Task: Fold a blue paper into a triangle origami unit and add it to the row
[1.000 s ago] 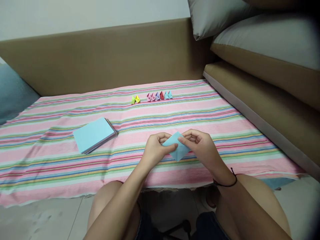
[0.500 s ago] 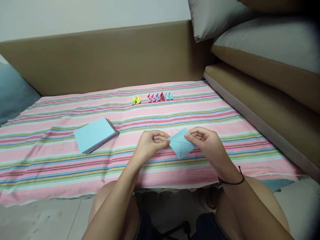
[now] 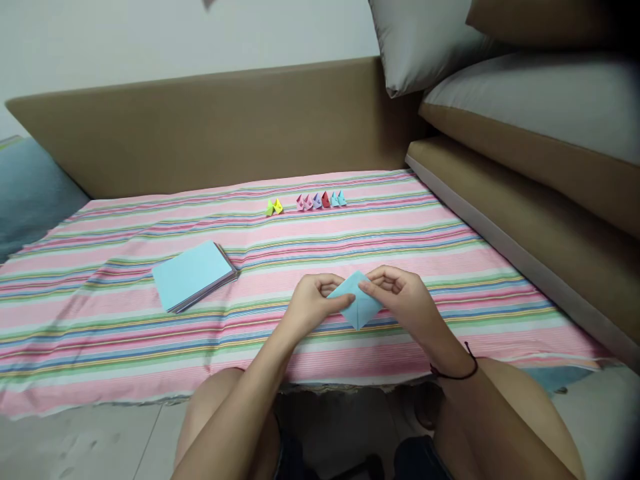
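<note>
A light blue folded paper (image 3: 358, 305) is pinched between both hands just above the striped cloth (image 3: 125, 347). My left hand (image 3: 314, 303) grips its left side with thumb and fingers closed. My right hand (image 3: 400, 297) grips its right side in the same way, and a black cord circles that wrist. The paper's lower point faces me. A stack of square paper sheets (image 3: 194, 275), light blue on top, lies to the left on the cloth.
Several small folded paper pieces (image 3: 320, 200) in pink, purple, red and blue stand in a row at the far side, with a green and yellow pair (image 3: 273, 207) left of them. Brown sofa cushions (image 3: 525, 200) and grey pillows rise on the right. My knees sit below the cloth's edge.
My hands spread apart along the blue paper half a second ago and have since come back together on it. The view has tilted slightly upward.
</note>
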The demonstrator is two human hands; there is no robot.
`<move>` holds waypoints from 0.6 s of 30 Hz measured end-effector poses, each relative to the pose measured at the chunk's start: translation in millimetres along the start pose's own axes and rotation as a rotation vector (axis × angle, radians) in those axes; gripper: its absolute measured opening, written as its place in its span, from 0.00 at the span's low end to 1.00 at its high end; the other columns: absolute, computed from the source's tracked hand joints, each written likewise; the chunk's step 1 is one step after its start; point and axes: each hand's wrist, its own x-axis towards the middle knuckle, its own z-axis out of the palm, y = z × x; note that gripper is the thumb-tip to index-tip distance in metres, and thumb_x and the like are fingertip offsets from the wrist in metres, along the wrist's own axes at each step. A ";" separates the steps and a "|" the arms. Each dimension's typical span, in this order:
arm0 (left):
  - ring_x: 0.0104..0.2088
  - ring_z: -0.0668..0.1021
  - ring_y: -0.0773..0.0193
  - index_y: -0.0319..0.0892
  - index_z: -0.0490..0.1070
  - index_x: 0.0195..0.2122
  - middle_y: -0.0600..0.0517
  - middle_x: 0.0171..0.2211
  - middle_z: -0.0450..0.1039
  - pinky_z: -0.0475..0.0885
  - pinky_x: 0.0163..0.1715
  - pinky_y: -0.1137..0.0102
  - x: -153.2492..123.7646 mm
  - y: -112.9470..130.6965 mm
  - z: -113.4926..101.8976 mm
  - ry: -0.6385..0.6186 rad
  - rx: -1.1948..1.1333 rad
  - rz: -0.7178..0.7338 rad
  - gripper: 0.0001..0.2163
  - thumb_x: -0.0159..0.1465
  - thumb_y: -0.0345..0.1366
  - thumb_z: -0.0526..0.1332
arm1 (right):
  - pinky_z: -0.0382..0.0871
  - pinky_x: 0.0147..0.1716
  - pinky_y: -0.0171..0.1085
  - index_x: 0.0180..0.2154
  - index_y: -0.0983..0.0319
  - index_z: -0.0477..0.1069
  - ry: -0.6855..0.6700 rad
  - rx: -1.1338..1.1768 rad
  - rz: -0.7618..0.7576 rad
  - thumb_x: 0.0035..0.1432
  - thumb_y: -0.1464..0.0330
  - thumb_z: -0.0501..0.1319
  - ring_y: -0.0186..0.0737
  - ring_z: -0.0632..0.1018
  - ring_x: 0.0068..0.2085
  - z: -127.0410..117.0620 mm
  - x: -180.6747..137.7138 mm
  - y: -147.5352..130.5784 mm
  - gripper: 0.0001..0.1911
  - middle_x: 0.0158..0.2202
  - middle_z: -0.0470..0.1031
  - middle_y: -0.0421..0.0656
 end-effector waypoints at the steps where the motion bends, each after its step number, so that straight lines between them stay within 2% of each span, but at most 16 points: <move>1: 0.25 0.77 0.66 0.36 0.75 0.30 0.51 0.24 0.77 0.72 0.27 0.74 -0.3 0.5 -2.0 0.012 -0.006 -0.023 0.09 0.49 0.34 0.68 | 0.69 0.25 0.34 0.29 0.62 0.72 0.005 0.000 -0.003 0.48 0.61 0.67 0.36 0.75 0.28 -1.6 0.3 -0.3 0.12 0.25 0.74 0.41; 8: 0.28 0.80 0.61 0.35 0.77 0.29 0.48 0.24 0.79 0.75 0.33 0.70 -3.3 12.1 -20.3 0.076 -0.065 -0.052 0.09 0.47 0.33 0.69 | 0.70 0.27 0.35 0.29 0.62 0.73 0.079 -0.012 -0.009 0.46 0.60 0.68 0.37 0.76 0.28 -16.9 2.9 -6.0 0.13 0.26 0.76 0.42; 13: 0.30 0.81 0.61 0.36 0.76 0.29 0.47 0.27 0.79 0.76 0.37 0.67 -4.0 14.0 -27.1 0.182 -0.124 -0.017 0.10 0.48 0.35 0.69 | 0.70 0.25 0.36 0.30 0.62 0.71 0.208 -0.052 -0.040 0.47 0.59 0.67 0.39 0.76 0.28 -19.7 3.7 -4.7 0.13 0.26 0.75 0.42; 16: 0.30 0.81 0.61 0.35 0.76 0.31 0.45 0.29 0.79 0.76 0.36 0.67 -4.8 13.0 -18.8 0.061 -0.185 -0.060 0.11 0.50 0.38 0.69 | 0.72 0.32 0.39 0.32 0.61 0.71 0.353 -0.184 -0.177 0.52 0.61 0.64 0.42 0.77 0.33 -9.5 -0.3 -5.4 0.10 0.30 0.75 0.43; 18: 0.33 0.81 0.59 0.35 0.76 0.34 0.43 0.32 0.79 0.75 0.38 0.67 -5.5 11.5 -8.4 -0.084 -0.274 -0.118 0.14 0.55 0.42 0.66 | 0.71 0.39 0.42 0.33 0.59 0.71 0.422 -0.395 -0.374 0.56 0.66 0.61 0.43 0.76 0.38 0.1 -4.7 -6.8 0.04 0.33 0.75 0.44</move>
